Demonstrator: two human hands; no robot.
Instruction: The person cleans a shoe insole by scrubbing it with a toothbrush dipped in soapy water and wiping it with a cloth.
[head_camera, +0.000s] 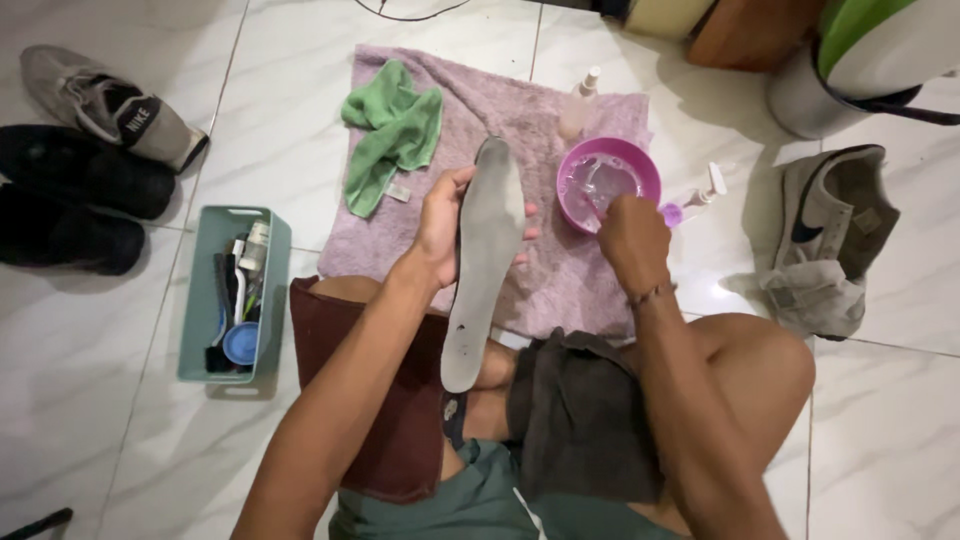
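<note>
My left hand (445, 225) grips a long grey shoe insole (482, 270) by its edge, holding it upright over a mauve towel (560, 285) spread on the floor. My right hand (628, 235) is closed at the near rim of a pink bowl (640, 165) holding clear liquid; what its fingers hold is hidden. A crumpled green cloth (392, 130) lies on the far left of the towel.
A teal basket (195, 300) with brushes sits left of my knee. Grey (110, 105) and black shoes (85, 180) lie far left; a grey sneaker (830, 240) lies right. Two small bottles (578, 100) (705, 188) stand by the bowl. A white bucket (810, 100) stands at top right.
</note>
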